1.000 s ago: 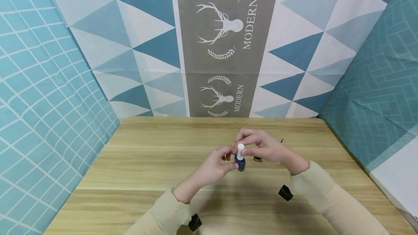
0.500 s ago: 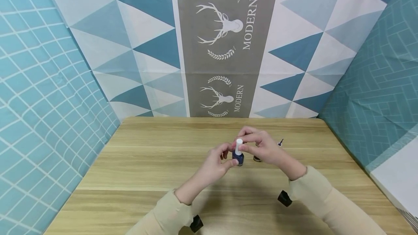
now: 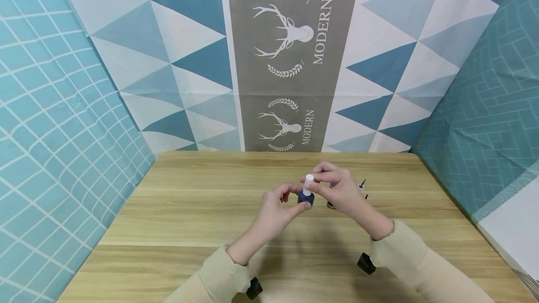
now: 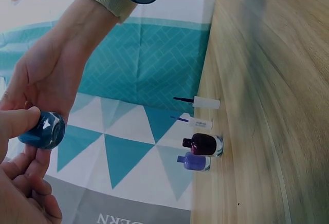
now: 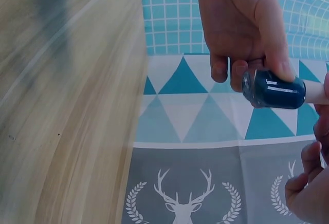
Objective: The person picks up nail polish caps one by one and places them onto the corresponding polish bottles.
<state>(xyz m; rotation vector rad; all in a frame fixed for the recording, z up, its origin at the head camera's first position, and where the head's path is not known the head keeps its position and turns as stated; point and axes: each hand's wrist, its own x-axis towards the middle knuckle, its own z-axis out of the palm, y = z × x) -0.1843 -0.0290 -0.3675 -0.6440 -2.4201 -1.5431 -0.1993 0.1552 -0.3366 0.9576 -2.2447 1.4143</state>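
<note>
A dark blue nail polish bottle point(image 3: 306, 198) with a white cap point(image 3: 309, 184) is held up over the table, tilted slightly in the head view. My left hand point(image 3: 271, 212) grips the glass body between thumb and fingers. The white cap is pinched by the thumb and fingers of my right hand point(image 3: 338, 190). In the right wrist view the cap point(image 5: 314, 92) sits against the bottle's neck, and the left thumb presses along the blue glass point(image 5: 277, 90). The bottle point(image 4: 49, 130) hides part of the fingers in the left wrist view.
Beyond my right hand, a dark red polish bottle point(image 4: 205, 145) and a purple one point(image 4: 195, 161) stand uncapped on the wooden table point(image 3: 189, 228). Beside them two white caps point(image 4: 205, 103) stand with brushes pointing up. Patterned sheets hang behind and at both sides.
Both hands have shifted slightly away from the body with the bottle. The right hand's shift uncovers more of the brush caps behind it.
</note>
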